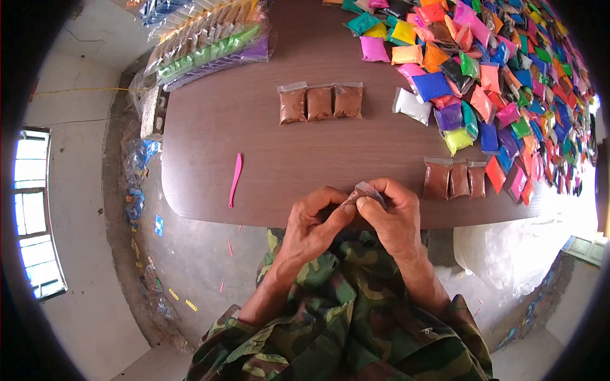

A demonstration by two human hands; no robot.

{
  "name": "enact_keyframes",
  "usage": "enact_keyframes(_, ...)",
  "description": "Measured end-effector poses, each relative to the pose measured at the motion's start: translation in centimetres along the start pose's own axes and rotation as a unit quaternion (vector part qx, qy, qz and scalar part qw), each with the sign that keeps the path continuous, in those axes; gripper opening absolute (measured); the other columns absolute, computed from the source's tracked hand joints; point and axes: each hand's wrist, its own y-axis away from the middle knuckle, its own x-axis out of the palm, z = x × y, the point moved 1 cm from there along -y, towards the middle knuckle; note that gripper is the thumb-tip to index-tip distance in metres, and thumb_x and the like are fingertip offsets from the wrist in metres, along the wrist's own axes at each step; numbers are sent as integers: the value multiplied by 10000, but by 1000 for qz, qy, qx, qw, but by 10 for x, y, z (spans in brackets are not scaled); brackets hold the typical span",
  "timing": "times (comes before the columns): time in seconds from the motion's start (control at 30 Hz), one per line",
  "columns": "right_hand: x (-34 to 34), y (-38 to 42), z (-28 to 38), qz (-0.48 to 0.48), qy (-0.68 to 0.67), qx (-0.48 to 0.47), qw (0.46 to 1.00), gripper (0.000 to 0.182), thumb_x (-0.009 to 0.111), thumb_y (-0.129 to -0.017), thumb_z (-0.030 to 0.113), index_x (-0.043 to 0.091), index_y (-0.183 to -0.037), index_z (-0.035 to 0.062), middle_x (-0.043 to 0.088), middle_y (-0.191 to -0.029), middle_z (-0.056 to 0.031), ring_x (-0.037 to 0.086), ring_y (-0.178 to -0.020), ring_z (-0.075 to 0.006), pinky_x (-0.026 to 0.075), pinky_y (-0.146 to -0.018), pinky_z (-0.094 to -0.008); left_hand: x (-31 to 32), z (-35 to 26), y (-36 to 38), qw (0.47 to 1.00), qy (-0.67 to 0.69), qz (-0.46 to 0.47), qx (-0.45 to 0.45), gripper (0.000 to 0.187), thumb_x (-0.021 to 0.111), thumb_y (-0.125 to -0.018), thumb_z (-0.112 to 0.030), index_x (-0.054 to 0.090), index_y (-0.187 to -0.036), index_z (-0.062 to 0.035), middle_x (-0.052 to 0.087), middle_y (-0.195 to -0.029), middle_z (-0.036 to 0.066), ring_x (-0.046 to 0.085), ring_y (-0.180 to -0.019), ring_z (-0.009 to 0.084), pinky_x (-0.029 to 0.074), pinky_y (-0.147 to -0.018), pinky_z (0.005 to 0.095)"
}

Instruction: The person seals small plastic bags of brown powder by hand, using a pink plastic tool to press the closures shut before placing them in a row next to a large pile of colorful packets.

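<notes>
Both hands pinch a small clear plastic packet (364, 188) with brown material in it, just over the table's front edge. My left hand (316, 219) grips its left side between thumb and fingers. On the right side, my right hand (393, 213) has its thumb pressed against the packet, and the fingers cover much of it. Three brown-filled packets (319, 103) lie in a row further up the table. Another group of brown packets (450, 180) lies to the right of my right hand. A pink plastic knife (236, 181) rests left of my left hand.
A large heap of small colourful packets (489, 89) covers the table's right side. Long bagged rows of brown, green and purple packets (213, 47) lie at the back left. The brown table (210, 127) has a rounded front-left corner. Scraps litter the floor (190, 267).
</notes>
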Motion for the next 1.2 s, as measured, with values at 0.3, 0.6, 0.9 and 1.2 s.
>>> enact_keyframes(0.3,-2,1,-2,-7,-47,-24,999,106,682,-965,26,742,-1046,-5,714,-903,35,575,-814,-11,471,-708,-198,1,4,-3,998,-37,1,59,145,731,-1008,-128,711,-1027,14,678,-876,-4,613,-858,81,496,-755,260)
enact_keyframes(0.6,-1,4,0,-9,-86,-11,996,214,733,-993,67,698,-1172,-46,736,-1051,-52,641,-908,-59,529,-778,-219,1,10,-3,997,29,-21,68,170,742,-1011,-140,708,-1050,22,720,-920,28,625,-836,73,511,-743,243)
enact_keyframes(0.9,-12,0,-2,-46,-127,14,991,316,782,-964,100,676,-1234,-26,741,-1025,-52,654,-856,-70,528,-725,-214,1,0,0,995,99,-27,0,238,769,-997,-182,724,-1069,40,729,-901,47,659,-782,105,534,-682,259)
enact_keyframes(1.2,-18,5,8,-46,8,-24,999,240,757,-979,74,716,-1188,-36,745,-975,-51,671,-825,-78,520,-713,-209,-16,-5,9,999,-10,-37,-33,158,737,-1008,-136,745,-1009,22,711,-798,40,636,-690,94,516,-627,256)
